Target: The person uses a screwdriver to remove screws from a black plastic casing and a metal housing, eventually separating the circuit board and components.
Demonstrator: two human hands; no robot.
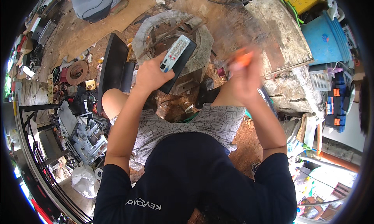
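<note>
A grey remote control [175, 53] with rows of small buttons was held up by the left hand [150, 74], with the fingers curled tight around its lower end and a flat black piece [180, 68] pressed behind it, above a round grey concrete ring [202, 48] on the dirt ground. Something orange [243, 58] was gripped in the right hand [243, 77], but that hand was so blurred that it could not be told how the fingers were closed or what the orange thing was. A blue bucket [325, 38] was seen well apart, off to the right.
</note>
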